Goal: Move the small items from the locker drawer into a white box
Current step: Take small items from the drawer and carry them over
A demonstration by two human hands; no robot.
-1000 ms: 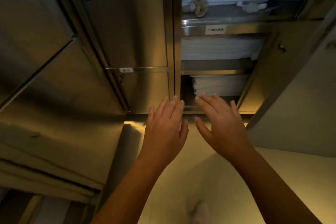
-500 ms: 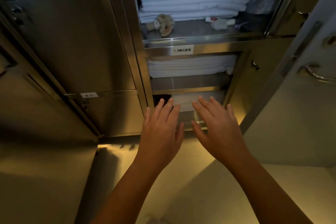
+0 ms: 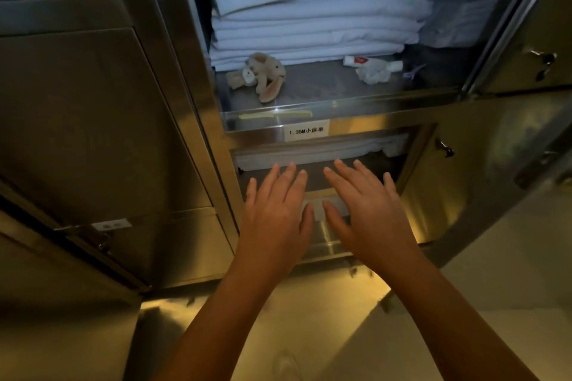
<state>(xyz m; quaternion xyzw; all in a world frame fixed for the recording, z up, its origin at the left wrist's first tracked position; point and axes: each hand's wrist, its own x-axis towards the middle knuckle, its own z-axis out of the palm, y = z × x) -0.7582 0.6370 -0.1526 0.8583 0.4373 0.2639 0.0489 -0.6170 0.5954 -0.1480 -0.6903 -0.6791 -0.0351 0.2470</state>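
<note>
A steel locker shelf (image 3: 325, 99) holds small items in front of a stack of folded white linen (image 3: 309, 9). A beige plush rabbit (image 3: 261, 76) lies at its left. A small white tube with a red mark (image 3: 356, 60), a crumpled white item (image 3: 376, 71) and a purple clip (image 3: 414, 70) lie at its right. My left hand (image 3: 275, 216) and my right hand (image 3: 365, 210) hover side by side below that shelf, fingers straight, holding nothing. No white box is in view.
A label (image 3: 306, 130) sits on the shelf's front edge. Lower shelves hold more white linen (image 3: 318, 151). The open locker door (image 3: 513, 145) stands at the right. Closed steel locker doors (image 3: 93, 133) fill the left. A pale floor lies below.
The view has tilted up, so the shelf with the small items now sits lower and nearer. Both hands have stayed flat and side by side, rising with the view.
</note>
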